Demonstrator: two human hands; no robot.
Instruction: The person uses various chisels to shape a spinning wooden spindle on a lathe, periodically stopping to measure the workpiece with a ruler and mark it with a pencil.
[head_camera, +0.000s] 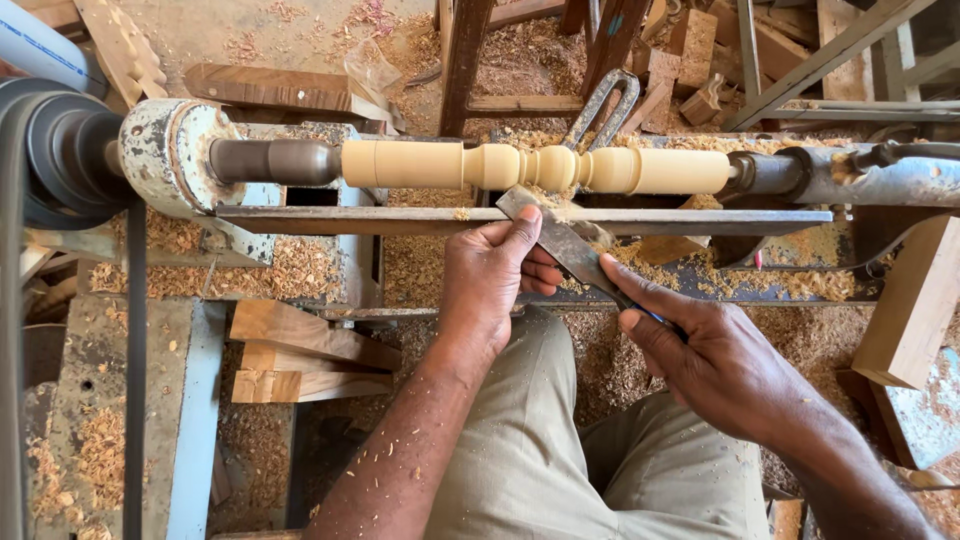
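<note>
On the tool rest (400, 218), a flat chisel (560, 238) meets the pale turned spindle (530, 167). Left hand (490, 285) fingers pinch its blade. Right hand (715, 365) fingers wrap its handle.

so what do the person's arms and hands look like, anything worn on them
Both forearms are bare, with no sleeves in view. The left hand and right hand wear no gloves, rings or watch. Fine wood shavings cling to both forearms. Khaki trousers show below them.

spindle (535, 167) behind tool rest (400, 219) — chisel (560, 240) on rest
</note>
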